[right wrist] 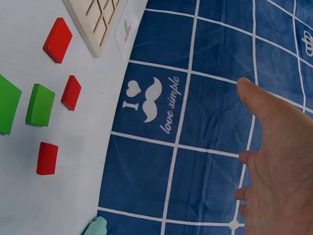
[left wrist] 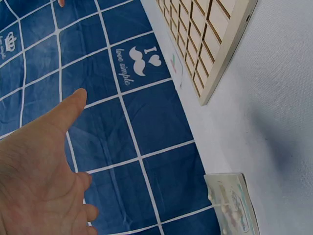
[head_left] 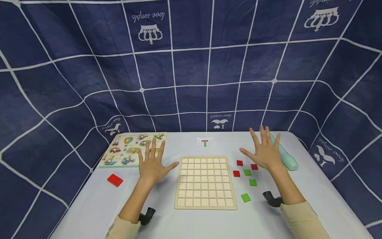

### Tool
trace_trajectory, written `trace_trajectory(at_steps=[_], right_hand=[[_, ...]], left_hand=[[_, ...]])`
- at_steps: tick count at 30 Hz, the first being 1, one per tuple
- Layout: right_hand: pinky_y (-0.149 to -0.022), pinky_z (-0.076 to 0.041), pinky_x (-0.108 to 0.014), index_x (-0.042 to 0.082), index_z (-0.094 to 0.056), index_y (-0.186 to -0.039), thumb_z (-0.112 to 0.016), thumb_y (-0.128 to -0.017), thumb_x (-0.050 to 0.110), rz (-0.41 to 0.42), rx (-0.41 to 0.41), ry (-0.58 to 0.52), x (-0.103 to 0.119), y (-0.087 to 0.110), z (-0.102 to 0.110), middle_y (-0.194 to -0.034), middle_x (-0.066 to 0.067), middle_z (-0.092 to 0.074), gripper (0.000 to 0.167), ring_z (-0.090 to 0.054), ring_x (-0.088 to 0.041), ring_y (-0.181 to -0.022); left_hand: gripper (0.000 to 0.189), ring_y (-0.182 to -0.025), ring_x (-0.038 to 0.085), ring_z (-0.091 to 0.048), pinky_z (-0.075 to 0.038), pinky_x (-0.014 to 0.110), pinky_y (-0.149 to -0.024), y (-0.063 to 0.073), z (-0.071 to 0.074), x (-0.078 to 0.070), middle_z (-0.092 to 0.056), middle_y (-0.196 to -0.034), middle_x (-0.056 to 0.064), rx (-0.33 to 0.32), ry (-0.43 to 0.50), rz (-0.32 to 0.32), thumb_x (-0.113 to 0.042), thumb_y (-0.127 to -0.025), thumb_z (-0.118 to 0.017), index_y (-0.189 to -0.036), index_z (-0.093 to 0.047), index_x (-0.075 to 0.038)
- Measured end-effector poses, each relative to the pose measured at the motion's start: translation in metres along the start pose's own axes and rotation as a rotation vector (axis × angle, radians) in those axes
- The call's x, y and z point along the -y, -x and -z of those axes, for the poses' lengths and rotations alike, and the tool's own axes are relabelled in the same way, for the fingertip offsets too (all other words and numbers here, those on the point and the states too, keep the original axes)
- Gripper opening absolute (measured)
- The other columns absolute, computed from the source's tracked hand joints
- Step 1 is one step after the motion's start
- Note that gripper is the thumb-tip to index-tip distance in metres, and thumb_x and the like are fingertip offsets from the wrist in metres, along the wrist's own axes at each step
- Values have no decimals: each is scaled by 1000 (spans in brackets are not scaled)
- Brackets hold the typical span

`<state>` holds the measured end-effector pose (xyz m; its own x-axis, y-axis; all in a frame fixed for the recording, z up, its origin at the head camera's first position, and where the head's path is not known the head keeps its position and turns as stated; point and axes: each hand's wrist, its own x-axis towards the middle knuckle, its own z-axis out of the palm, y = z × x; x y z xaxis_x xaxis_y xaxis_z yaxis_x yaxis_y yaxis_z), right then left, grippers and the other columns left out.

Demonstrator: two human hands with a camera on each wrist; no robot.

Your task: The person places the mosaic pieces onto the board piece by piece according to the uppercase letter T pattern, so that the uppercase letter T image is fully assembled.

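Three red tiles [head_left: 236,173] and three green tiles [head_left: 252,182] lie left of the right hand [head_left: 265,155] and nearer the person; its fingers are spread, gripping nothing. The gridded board [head_left: 206,183] sits between it and the left hand [head_left: 151,168], likewise splayed and free. Left of the left hand are a picture puzzle [head_left: 128,150] and a red block [head_left: 114,180]; right of the right hand, a mint case [head_left: 288,160].

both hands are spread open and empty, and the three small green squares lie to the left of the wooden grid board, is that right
Not quite: the three small green squares lie to the right of the wooden grid board, as the head view shows. The left hand and right hand are indeed spread open and empty.
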<state>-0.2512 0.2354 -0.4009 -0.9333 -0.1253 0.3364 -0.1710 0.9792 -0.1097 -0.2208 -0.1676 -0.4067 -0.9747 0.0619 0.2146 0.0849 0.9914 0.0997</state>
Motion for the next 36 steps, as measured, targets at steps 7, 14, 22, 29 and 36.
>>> trace_trajectory(at_steps=[7, 14, 22, 29, 36], right_hand=[[-99, 22, -60, 12, -19, -148, -46, -81, 67, 1, 4, -12, 0, 3, -1, -150, -26, -4, 91, 8, -40, -137], [-101, 18, -62, 10, -28, -145, -51, -83, 61, 27, -78, -76, 5, 6, 5, -149, -25, -11, 84, 7, -37, -138], [-99, -31, -53, 1, -58, -116, -66, -84, 20, 50, -420, -411, 13, 21, 8, -110, -18, -59, 38, -50, -36, -108], [-40, -31, -19, 4, -63, -109, -67, -82, 11, -57, -587, -539, 7, 42, -5, -52, 3, -49, 28, -40, -8, -46], [-30, -18, -27, 6, -64, -107, -68, -83, 18, -169, -504, -547, -8, 60, -39, -40, 9, -30, 27, -22, -4, -34]], left_hand=[[101, -138, 32, 12, 5, 60, -107, -1, -1, -2, 6, -154, 11, -1, 3, -5, -78, -72, -48, -149, -17, -20], [89, -138, 30, 15, 7, 59, -107, 0, 4, -3, 4, -154, 13, -65, 77, -14, -68, -81, -48, -149, -18, -19], [68, -138, 38, -6, -13, 57, -108, 17, 3, -10, -20, -148, 23, -263, 284, 1, -46, -87, -57, -139, -39, -6], [53, -130, 32, -32, -29, 51, -102, 37, -18, -15, -37, -140, 15, -382, 539, 2, -35, -92, -55, -134, -42, -4], [53, -132, 27, -32, -30, 46, -105, 49, -56, -14, -36, -141, 9, -216, 681, -20, -37, -93, -52, -137, -39, -9]])
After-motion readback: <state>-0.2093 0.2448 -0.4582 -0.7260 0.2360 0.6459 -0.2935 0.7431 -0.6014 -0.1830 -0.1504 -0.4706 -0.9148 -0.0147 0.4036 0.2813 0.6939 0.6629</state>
